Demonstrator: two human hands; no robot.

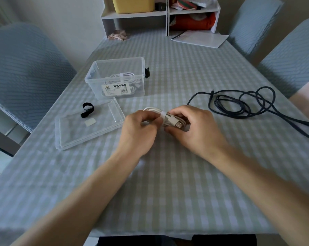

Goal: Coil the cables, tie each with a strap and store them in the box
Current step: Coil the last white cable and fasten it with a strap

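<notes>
Presently, at far left, the clear lid [89,129] lies flat on the desk [167,183], carrying a black strap [87,110] curled in a loop and a small white tab [90,123]. Just behind the lid stands the open clear box [117,78], labelled on its front wall; a white coil [122,79] bound with a white band lies inside it. A black clip [147,72] shows at the right wall of the box.

At centre, the left hand [138,130] has its fingers [146,116] curled and pinching the left part of a white cable [169,118], which is bundled and held just above the desk. A white strap [163,116] wraps the middle of the bundle. The right hand [194,128] grips the right part of the same cable, thumb beneath and fingers curled over the top; a USB plug [178,124] shows between thumb and fingers.

To the right, a dark cable [246,103] lies loose and uncoiled on the desk, well apart from the box.
</notes>
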